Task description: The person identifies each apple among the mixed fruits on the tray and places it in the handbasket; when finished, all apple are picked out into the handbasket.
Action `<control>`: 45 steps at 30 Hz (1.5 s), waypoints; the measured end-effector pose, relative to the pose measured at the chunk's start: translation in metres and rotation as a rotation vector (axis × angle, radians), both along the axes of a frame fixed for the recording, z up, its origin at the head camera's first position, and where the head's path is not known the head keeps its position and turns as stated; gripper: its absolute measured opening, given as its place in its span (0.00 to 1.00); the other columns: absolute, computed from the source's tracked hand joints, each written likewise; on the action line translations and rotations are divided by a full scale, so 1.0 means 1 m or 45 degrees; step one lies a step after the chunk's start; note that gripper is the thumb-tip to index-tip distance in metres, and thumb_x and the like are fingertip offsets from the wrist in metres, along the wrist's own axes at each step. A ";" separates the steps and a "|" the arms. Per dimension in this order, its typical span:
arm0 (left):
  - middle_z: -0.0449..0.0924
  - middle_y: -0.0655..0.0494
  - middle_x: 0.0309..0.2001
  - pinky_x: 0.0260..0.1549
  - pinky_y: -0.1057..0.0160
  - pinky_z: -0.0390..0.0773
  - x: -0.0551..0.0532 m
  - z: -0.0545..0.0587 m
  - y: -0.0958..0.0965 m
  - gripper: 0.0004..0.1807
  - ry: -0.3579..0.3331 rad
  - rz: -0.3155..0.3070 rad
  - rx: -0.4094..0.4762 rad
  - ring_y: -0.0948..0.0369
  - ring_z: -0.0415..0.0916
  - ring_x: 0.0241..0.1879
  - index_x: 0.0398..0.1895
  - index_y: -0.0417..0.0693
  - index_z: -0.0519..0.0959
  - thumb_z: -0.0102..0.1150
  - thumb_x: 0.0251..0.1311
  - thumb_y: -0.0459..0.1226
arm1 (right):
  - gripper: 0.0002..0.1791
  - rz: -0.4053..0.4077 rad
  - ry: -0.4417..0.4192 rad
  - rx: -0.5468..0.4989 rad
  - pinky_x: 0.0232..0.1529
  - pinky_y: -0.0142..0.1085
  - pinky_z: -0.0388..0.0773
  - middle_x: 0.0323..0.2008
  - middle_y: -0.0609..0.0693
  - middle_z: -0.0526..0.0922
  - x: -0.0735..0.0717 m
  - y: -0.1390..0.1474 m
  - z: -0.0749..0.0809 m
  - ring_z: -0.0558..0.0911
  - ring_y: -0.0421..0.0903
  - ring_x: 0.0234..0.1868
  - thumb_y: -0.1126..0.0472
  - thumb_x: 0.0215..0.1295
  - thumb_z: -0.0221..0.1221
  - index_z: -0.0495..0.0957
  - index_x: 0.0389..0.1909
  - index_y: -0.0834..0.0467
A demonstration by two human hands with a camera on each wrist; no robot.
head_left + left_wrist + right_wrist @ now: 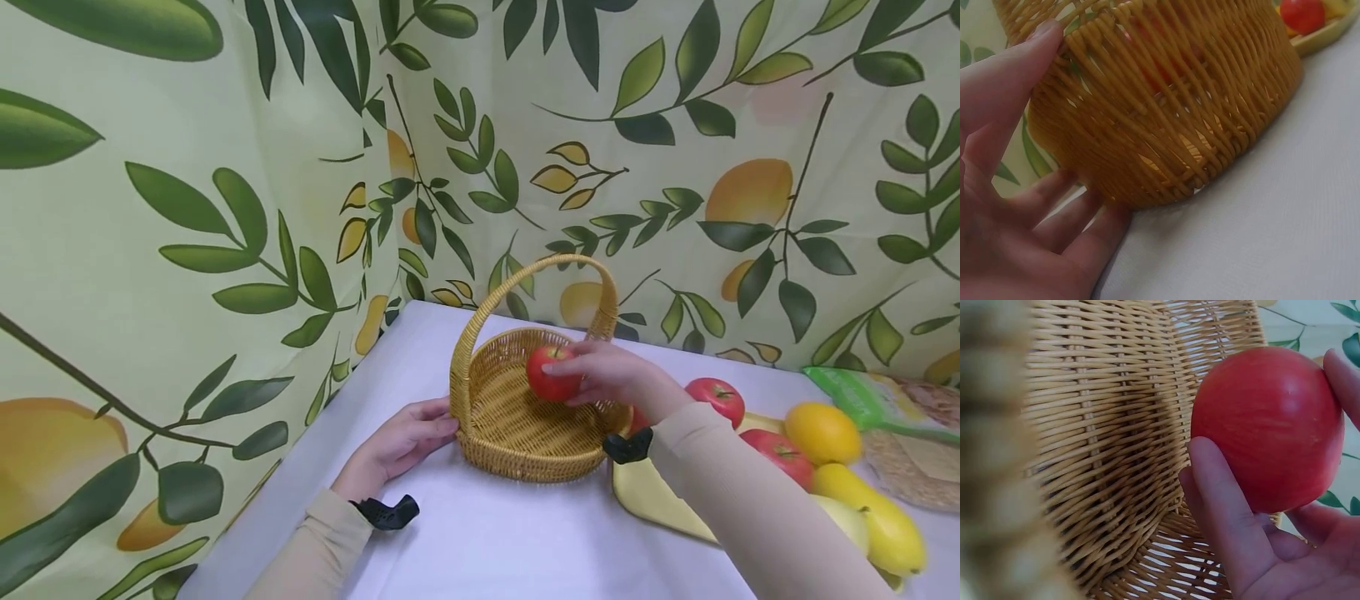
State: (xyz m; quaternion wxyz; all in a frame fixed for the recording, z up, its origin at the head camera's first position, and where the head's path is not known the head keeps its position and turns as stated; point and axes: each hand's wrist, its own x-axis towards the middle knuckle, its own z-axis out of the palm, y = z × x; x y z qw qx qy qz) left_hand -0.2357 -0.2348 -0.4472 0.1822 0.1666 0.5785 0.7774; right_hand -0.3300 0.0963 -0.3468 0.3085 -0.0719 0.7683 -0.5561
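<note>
A red apple (552,373) is held in my right hand (611,371), over the inside of a wicker basket (540,467). Thumb and fingers grip its sides, and the woven floor lies below it in the right wrist view. My left hand (408,433) holds the basket's left side near the foot of its arched handle. Up close in the left wrist view, the thumb (1044,44) lies at the upper weave and the other fingers touch low near the base. No other fruit shows inside the basket.
To the right, a yellow tray (645,492) bears several fruits: a red apple (716,398), another apple (780,456), an orange (822,432) and a yellow lemon-like fruit (873,517). A green packet (862,396) lies at the far right. Patterned cloth walls stand behind and left.
</note>
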 end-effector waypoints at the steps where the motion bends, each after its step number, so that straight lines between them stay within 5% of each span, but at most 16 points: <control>1: 0.58 0.31 0.75 0.69 0.55 0.68 -0.001 0.001 0.000 0.29 0.003 -0.003 -0.002 0.55 0.71 0.67 0.70 0.25 0.63 0.58 0.69 0.28 | 0.43 -0.006 -0.001 0.002 0.54 0.47 0.84 0.67 0.63 0.69 -0.001 0.000 0.000 0.73 0.62 0.63 0.50 0.62 0.72 0.63 0.72 0.62; 19: 0.66 0.35 0.72 0.69 0.54 0.69 -0.003 0.001 0.002 0.26 -0.014 0.014 0.030 0.57 0.74 0.63 0.69 0.30 0.70 0.59 0.68 0.28 | 0.42 0.126 0.024 0.019 0.57 0.49 0.82 0.66 0.64 0.69 -0.017 -0.008 0.001 0.75 0.61 0.62 0.54 0.66 0.69 0.59 0.74 0.63; 28: 0.61 0.33 0.74 0.69 0.54 0.68 -0.004 0.001 -0.002 0.29 -0.011 0.016 0.008 0.55 0.72 0.65 0.70 0.27 0.65 0.59 0.69 0.28 | 0.42 0.099 0.069 0.102 0.54 0.49 0.84 0.65 0.64 0.70 -0.025 -0.019 -0.009 0.73 0.61 0.63 0.54 0.65 0.70 0.61 0.73 0.63; 36: 0.64 0.34 0.73 0.69 0.53 0.69 -0.003 0.000 -0.003 0.24 0.004 0.000 0.017 0.52 0.71 0.66 0.67 0.35 0.75 0.61 0.68 0.30 | 0.43 0.121 0.007 0.071 0.58 0.52 0.81 0.67 0.65 0.65 -0.026 -0.025 -0.013 0.69 0.63 0.66 0.56 0.67 0.68 0.56 0.75 0.63; 45: 0.62 0.35 0.74 0.69 0.54 0.68 -0.003 -0.003 0.000 0.25 0.009 -0.019 0.018 0.52 0.69 0.68 0.68 0.31 0.71 0.58 0.68 0.27 | 0.45 0.112 0.005 0.110 0.60 0.53 0.80 0.70 0.64 0.62 -0.022 -0.027 -0.013 0.67 0.64 0.67 0.56 0.66 0.69 0.55 0.78 0.59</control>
